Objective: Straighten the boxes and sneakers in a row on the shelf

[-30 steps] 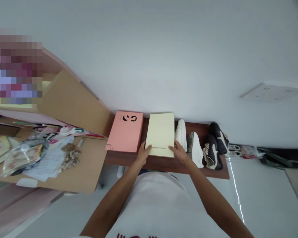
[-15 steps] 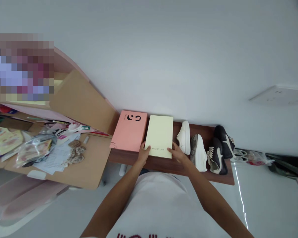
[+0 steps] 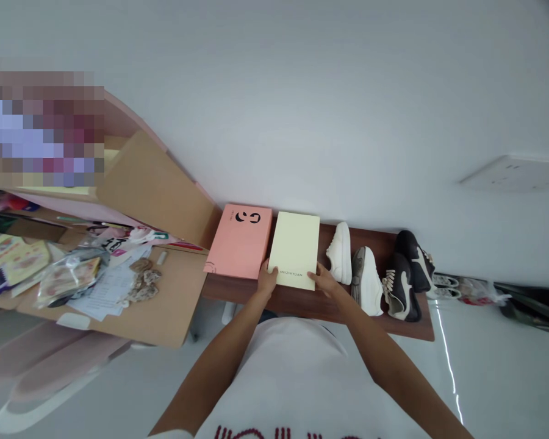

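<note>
A pale yellow box (image 3: 295, 247) lettered MEIZHIYUAN lies flat on a dark brown wooden shelf (image 3: 283, 302). My left hand (image 3: 268, 279) grips its near left corner, thumb on top. At the near right corner my right hand (image 3: 324, 280) holds it the same way. The fingers under and beside the box are partly hidden. Just left of it lies a pink box (image 3: 241, 241) with black print. To the right stands a pair of white shoes, one upright white shoe (image 3: 341, 253) and one white shoe with a grey part (image 3: 366, 281).
Black shoes with cream laces (image 3: 400, 289) stand at the shelf's right end. On the left is a desk (image 3: 174, 305) with papers, plastic bags (image 3: 71, 280) and a brown scrunchie-like bundle (image 3: 141, 280). A white wall (image 3: 302, 122) rises behind; more shoes (image 3: 443, 286) sit on the floor at right.
The view has shifted slightly. The far edge of the yellow box stays about where it was, while its near edge sits a little farther from me. Both hands keep their hold.
</note>
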`<state>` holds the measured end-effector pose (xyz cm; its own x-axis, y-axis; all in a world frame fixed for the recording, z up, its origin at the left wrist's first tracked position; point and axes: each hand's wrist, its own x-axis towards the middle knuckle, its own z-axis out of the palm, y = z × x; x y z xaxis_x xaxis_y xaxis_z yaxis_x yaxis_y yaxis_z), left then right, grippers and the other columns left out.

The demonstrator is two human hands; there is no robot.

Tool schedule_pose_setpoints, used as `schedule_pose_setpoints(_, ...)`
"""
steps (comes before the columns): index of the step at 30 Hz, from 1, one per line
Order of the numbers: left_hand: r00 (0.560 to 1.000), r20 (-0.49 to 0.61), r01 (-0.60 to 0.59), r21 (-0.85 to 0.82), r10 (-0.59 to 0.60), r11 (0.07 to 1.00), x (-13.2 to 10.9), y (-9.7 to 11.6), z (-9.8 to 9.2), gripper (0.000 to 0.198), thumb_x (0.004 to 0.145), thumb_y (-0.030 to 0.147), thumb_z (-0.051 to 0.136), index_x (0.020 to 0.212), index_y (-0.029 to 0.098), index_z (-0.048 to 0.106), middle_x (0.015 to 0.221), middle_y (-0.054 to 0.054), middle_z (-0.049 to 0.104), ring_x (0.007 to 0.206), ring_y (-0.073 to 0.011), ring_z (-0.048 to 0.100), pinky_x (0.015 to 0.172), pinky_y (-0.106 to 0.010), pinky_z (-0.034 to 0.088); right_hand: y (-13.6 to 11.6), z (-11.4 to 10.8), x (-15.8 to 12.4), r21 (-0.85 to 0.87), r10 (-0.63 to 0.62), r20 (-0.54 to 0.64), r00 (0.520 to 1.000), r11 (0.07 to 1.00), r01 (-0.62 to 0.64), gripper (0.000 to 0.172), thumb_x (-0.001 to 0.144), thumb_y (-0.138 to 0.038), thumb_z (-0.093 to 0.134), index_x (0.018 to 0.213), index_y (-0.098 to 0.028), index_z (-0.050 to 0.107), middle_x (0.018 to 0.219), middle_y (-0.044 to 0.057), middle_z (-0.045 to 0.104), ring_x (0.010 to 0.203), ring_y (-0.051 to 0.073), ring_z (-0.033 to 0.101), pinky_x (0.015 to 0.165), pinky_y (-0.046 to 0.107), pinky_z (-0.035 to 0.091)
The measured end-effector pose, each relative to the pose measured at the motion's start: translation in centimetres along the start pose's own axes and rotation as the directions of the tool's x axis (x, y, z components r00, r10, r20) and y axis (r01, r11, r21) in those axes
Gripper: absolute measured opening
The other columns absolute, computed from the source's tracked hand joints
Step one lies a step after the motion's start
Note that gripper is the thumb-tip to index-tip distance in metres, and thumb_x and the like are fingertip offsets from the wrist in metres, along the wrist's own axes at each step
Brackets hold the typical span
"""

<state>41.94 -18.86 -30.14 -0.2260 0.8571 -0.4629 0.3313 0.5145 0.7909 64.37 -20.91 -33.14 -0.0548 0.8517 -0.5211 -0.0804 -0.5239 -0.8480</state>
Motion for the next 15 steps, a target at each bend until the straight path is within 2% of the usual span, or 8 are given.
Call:
schedule_pose_setpoints(4, 0.999, -0.009, -0.037, 0.123, 0.038, 0.992, 0.0, 0.6, 0.4, 0.054, 0.096, 0.020, 0.052, 0.150, 0.017, 0.047, 0.145, -0.014, 0.061, 0.133, -0.0237, 0.058, 0.113, -0.037, 0.045, 0.3, 0.1, 0.7, -0.099, -0.092, -0.013, 0.996, 0.991, 0.090, 0.075, 0.084, -0.046, 0.069, 0.151, -0.022, 0.043, 0.142, 0.012, 0.064, 0.129, 0.025, 0.062, 0.109, 0.048, 0.050)
schedule_pose_setpoints(8, 0.997, -0.050, -0.047, 0.304, 0.065, 0.951, -1.0, 1.6, 0.8, 0.063, 0.091, 0.019, 0.057, 0.152, 0.011, 0.042, 0.158, -0.019, 0.046, 0.148, -0.0300, 0.042, 0.123, -0.044, 0.031, 0.2, -0.2, 0.7, -0.250, -0.142, -0.165, 0.976, 0.963, 0.097, 0.090, 0.081, -0.051, 0.070, 0.158, -0.022, 0.034, 0.154, 0.014, 0.051, 0.143, 0.027, 0.048, 0.119, 0.049, 0.039)
schedule_pose_setpoints(11, 0.984, -0.047, -0.145, 0.364, 0.174, 0.920, -2.2, 2.5, 1.3, 0.070, 0.087, 0.019, 0.060, 0.153, 0.008, 0.040, 0.159, -0.023, 0.042, 0.150, -0.0347, 0.037, 0.125, -0.050, 0.028, -0.1, -1.4, -0.4, -0.218, -0.155, -0.254, 0.955, 0.971, 0.099, 0.094, 0.083, -0.055, 0.067, 0.161, -0.020, 0.029, 0.154, 0.020, 0.049, 0.132, 0.031, 0.059, 0.112, 0.049, 0.046)
schedule_pose_setpoints(15, 0.915, 0.042, -0.400, 0.238, 0.402, 0.885, -3.8, 4.2, 3.6, 0.062, 0.091, 0.020, 0.056, 0.152, 0.015, 0.044, 0.156, -0.017, 0.048, 0.147, -0.0294, 0.042, 0.124, -0.049, 0.030, -0.9, -5.0, -3.0, -0.183, -0.236, -0.342, 0.910, 0.966, 0.182, 0.091, 0.086, -0.060, 0.062, 0.161, -0.022, 0.027, 0.143, 0.021, 0.057, 0.111, 0.028, 0.069, 0.098, 0.048, 0.055)
